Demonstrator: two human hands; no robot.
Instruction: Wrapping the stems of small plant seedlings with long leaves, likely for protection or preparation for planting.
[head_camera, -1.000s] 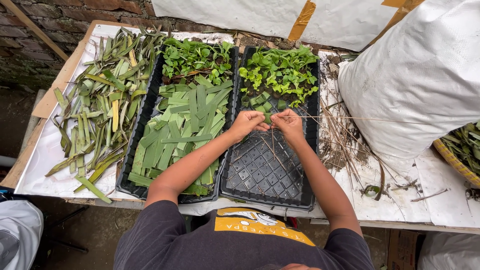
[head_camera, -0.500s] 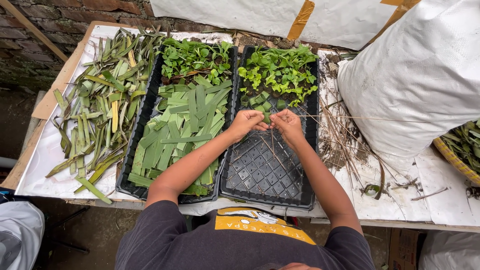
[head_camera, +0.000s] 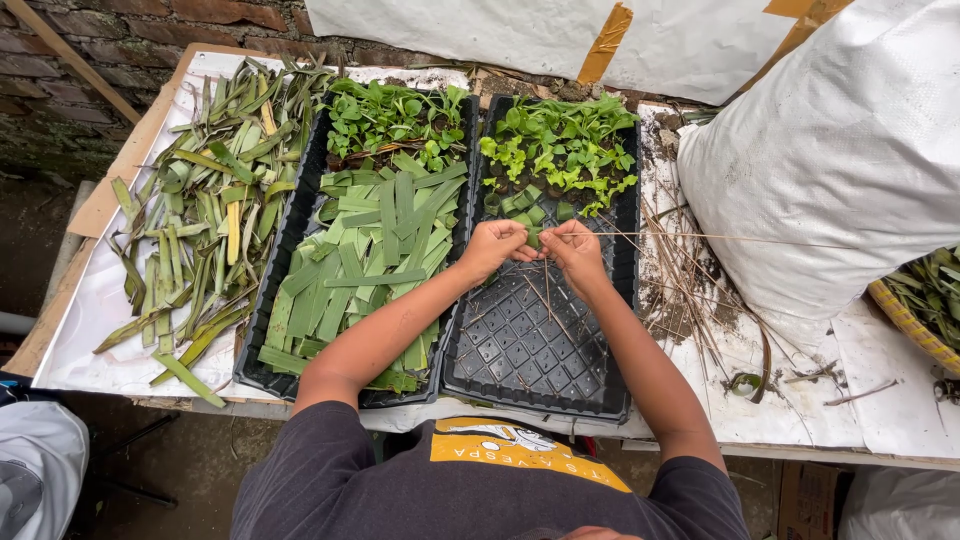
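Note:
My left hand (head_camera: 493, 246) and my right hand (head_camera: 573, 246) meet over the right black seedling tray (head_camera: 530, 350). Together they pinch a small rolled green leaf piece (head_camera: 533, 238), and a thin dry stick (head_camera: 700, 237) runs out to the right from my right hand. The far end of this tray holds green seedlings (head_camera: 560, 145) and several small leaf rolls (head_camera: 525, 205). The near part of the tray shows bare cells. The left black tray (head_camera: 262, 330) carries a heap of cut green leaf strips (head_camera: 365, 260) with seedlings (head_camera: 392, 118) behind.
A pile of long cut leaves (head_camera: 205, 210) lies on white sheeting at the left. A big white sack (head_camera: 830, 150) stands at the right, with dry sticks and soil (head_camera: 690, 290) beside it. A woven basket (head_camera: 915, 320) with leaves is at the far right edge. A brick wall lies beyond.
My hands stay together over the right tray; only the fingers have shifted slightly on the leaf piece.

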